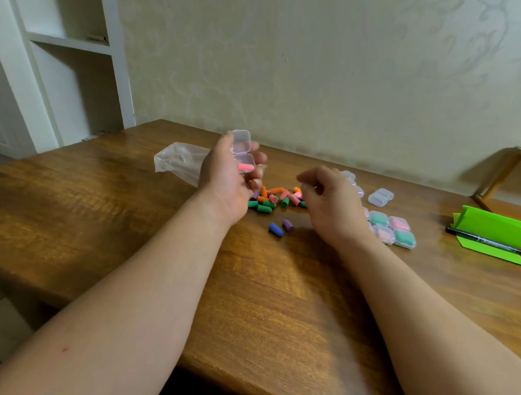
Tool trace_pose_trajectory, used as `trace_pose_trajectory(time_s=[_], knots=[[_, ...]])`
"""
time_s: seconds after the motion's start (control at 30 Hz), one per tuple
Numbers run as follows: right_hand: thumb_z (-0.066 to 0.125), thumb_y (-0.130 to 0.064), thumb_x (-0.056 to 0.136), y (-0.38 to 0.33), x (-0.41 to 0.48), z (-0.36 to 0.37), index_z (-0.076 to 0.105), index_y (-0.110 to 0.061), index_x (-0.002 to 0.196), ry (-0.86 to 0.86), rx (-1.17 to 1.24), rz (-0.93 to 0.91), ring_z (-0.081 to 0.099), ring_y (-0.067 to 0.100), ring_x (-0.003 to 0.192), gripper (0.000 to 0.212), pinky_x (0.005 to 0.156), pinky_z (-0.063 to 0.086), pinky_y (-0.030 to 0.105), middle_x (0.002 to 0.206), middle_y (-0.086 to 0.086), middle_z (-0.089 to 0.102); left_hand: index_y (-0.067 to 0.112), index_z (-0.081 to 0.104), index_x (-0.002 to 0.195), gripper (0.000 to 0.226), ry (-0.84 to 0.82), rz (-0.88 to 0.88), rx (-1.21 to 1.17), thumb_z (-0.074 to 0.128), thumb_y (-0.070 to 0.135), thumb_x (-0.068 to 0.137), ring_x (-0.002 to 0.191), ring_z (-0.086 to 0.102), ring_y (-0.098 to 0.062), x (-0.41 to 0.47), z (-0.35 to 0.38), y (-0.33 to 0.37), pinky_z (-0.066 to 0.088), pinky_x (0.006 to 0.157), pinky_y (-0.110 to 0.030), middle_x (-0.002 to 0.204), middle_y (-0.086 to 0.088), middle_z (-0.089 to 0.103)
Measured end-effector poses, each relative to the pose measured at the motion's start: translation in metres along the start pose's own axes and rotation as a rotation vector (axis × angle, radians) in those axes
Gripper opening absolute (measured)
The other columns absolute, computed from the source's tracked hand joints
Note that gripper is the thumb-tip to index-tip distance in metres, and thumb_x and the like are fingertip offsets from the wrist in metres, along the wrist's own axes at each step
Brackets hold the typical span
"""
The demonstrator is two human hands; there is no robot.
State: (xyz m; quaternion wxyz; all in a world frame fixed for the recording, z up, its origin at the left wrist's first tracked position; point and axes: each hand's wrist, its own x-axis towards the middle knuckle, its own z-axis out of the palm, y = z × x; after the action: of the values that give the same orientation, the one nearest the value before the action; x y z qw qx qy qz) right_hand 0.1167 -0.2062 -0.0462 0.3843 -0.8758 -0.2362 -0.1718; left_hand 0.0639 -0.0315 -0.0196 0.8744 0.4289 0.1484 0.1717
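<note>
My left hand (pixel 224 178) holds a small clear hinged case (pixel 242 151) above the table, lid open, with one pink earplug (pixel 246 167) inside its lower half. A pile of coloured foam earplugs (pixel 275 198) lies on the wooden table (pixel 106 192) just below and between my hands. A blue earplug (pixel 275 229) and a purple earplug (pixel 288 225) lie apart in front of the pile. My right hand (pixel 330 199) hovers over the pile's right side with fingers curled; whether it pinches anything is hidden.
Filled clear cases (pixel 400 231) sit in a cluster right of my right hand, with empty clear cases (pixel 380 197) behind. A clear plastic bag (pixel 181 159) lies at the left. Green folded paper (pixel 494 229) and a black marker (pixel 488 240) lie far right. A wall backs the table.
</note>
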Motion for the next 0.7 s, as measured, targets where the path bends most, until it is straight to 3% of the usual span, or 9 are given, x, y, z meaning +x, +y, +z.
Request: trace_pose_trajectory(time_s=[0.13, 0.3, 0.47, 0.7], knots=[[0.063, -0.026, 0.105, 0.001, 0.001, 0.010, 0.071, -0.033, 0.125, -0.111, -0.139, -0.060, 0.060, 0.008, 0.100, 0.023, 0.080, 0.048, 0.025, 0.117, -0.009, 0.059, 0.008, 0.075, 0.113, 0.048, 0.027, -0.008, 0.011, 0.049, 0.047, 0.110, 0.061, 0.055, -0.014, 0.000, -0.001, -0.001, 0.041, 0.057, -0.026, 0.076, -0.005, 0.071], [0.070, -0.045, 0.097, -0.008, 0.004, 0.026, 0.073, -0.032, 0.115, -0.107, -0.158, -0.112, 0.063, 0.013, 0.094, 0.023, 0.080, 0.056, 0.038, 0.105, -0.009, 0.062, 0.008, 0.074, 0.108, 0.045, 0.008, -0.020, 0.018, 0.047, 0.045, 0.109, 0.056, 0.051, -0.015, -0.002, 0.003, -0.003, 0.036, 0.055, -0.027, 0.068, -0.004, 0.070], [0.068, -0.049, 0.096, -0.015, 0.007, 0.033, 0.070, -0.027, 0.102, -0.096, -0.302, -0.065, 0.061, 0.016, 0.087, 0.023, 0.067, 0.049, 0.033, 0.099, -0.006, 0.066, 0.008, 0.073, 0.108, 0.043, -0.002, -0.030, 0.044, 0.048, 0.043, 0.108, 0.054, 0.050, -0.015, -0.002, 0.005, -0.005, 0.034, 0.053, -0.027, 0.072, -0.006, 0.069], [0.067, -0.045, 0.097, -0.014, 0.007, 0.031, 0.071, -0.025, 0.098, -0.113, -0.309, 0.001, 0.064, 0.017, 0.086, 0.020, 0.068, 0.055, 0.035, 0.093, -0.005, 0.069, 0.008, 0.073, 0.110, 0.045, -0.026, -0.044, 0.070, 0.048, 0.045, 0.108, 0.053, 0.051, -0.015, -0.003, 0.006, -0.009, 0.034, 0.052, -0.026, 0.072, -0.005, 0.069]])
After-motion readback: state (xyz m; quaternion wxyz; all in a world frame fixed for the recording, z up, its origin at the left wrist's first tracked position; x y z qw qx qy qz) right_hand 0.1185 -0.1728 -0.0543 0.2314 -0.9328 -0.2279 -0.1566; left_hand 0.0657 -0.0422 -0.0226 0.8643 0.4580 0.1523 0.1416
